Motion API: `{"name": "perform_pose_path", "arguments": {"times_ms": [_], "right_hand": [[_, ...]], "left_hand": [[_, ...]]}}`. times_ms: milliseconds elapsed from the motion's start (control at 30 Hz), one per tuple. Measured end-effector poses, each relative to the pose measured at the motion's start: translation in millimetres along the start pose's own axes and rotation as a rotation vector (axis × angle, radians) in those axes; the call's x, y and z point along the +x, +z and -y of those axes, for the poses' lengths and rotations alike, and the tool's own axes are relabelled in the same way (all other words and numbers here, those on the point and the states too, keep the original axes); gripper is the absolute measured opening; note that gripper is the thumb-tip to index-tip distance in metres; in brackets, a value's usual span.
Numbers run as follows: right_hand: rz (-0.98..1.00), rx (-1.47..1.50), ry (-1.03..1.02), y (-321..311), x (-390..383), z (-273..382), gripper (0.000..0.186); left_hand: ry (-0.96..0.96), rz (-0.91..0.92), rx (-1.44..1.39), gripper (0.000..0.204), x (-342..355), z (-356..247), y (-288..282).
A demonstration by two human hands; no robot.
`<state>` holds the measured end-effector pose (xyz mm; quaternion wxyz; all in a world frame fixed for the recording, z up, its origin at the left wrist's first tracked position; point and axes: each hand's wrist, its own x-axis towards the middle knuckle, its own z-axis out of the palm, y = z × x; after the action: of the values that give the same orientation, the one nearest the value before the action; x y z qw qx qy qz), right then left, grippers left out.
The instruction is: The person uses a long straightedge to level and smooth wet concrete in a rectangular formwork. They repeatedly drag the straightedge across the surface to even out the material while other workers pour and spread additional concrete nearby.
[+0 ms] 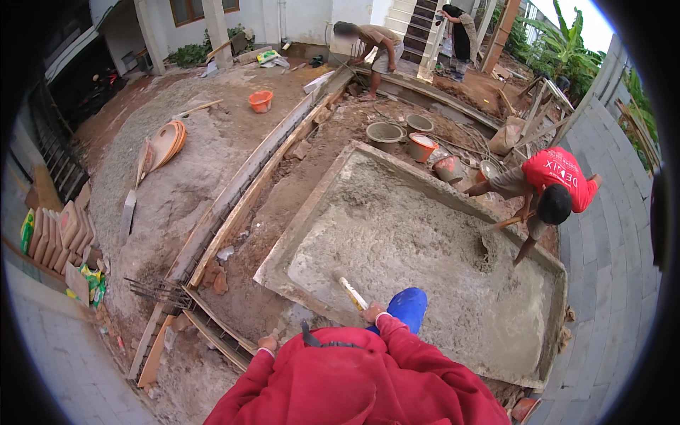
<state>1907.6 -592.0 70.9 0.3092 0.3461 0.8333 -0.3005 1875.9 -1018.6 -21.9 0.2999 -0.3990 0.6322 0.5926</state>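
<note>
My right hand (pixel 373 312) is closed around a pale wooden tool handle (pixel 350 291), which points up and left over the mixing trough; whatever head the tool has does not show. Wet grey mortar (pixel 397 234) fills the low, rectangular trough (pixel 301 234) in front of me. My left hand (pixel 268 344) hangs lower, beside the wooden formwork boards (pixel 219 333), its fingers too small and partly hidden to read. A blue-clad knee (pixel 409 309) of mine stands at the trough's near side. Across the trough, a co-worker in a red shirt (pixel 559 177) bends with a wooden-handled tool (pixel 506 222) in the mortar.
Buckets (pixel 386 134) stand behind the trough. Formwork with rebar (pixel 248 177) runs along the left. Further left lie stacked bags (pixel 64 234), round pans (pixel 167 145) and an orange bucket (pixel 261 100). A block wall (pixel 609 234) borders the right. Two other people (pixel 379 42) are at the back.
</note>
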Motion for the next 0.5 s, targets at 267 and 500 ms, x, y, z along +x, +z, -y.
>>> {"name": "perform_pose_path", "arguments": {"times_ms": [267,500], "right_hand": [[0.056,-0.04,-0.045,2.2,10.8,-9.3,0.058],[0.014,-0.087,-0.077,6.6,14.4,-13.3,0.063]], "left_hand": [[0.108,-0.04,0.148,0.01,-21.6,1.2,7.5],[0.132,-0.049,0.157,0.01,-27.0,1.5,11.7]]}}
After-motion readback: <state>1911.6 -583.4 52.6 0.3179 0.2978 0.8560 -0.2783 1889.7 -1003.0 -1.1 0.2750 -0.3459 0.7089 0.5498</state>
